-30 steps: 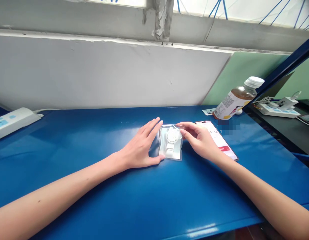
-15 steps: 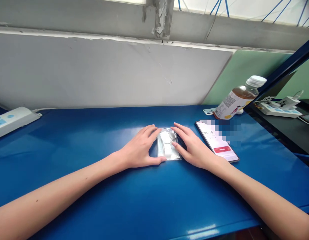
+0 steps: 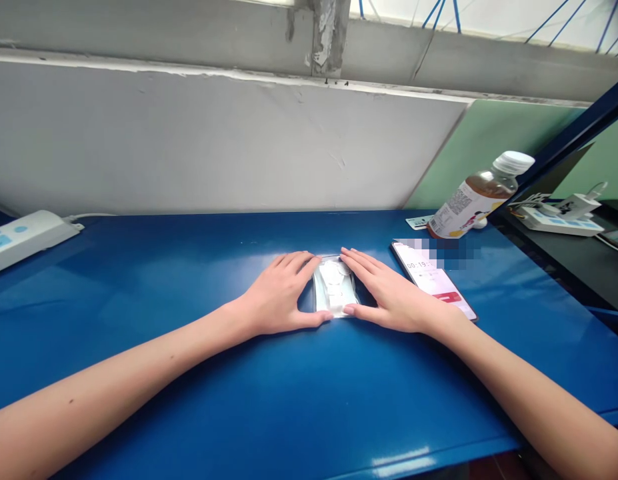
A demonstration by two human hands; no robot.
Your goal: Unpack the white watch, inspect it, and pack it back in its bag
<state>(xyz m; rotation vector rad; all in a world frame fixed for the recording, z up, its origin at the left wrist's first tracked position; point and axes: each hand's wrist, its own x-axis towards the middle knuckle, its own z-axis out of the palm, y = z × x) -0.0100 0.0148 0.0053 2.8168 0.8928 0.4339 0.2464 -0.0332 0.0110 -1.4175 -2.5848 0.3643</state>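
A small clear plastic packet with something white and pale inside lies flat on the blue table. What the white contents are, I cannot make out. My left hand rests along the packet's left side, thumb and fingers stretched apart, with the fingertips at its far and near left corners. On the right side my right hand mirrors it, thumb tip at the near edge and fingertips at the far corner. Both hands are open, touching the packet's edges without wrapping round it.
A phone with a lit timer screen lies just right of my right hand. Behind it stands a drink bottle with a white cap, beside a small card. Power strips sit at the far left and right.
My right hand's thumb has moved down from over the packet to its near edge, and its fingers have drawn closer together. The left hand and packet stay almost in place.
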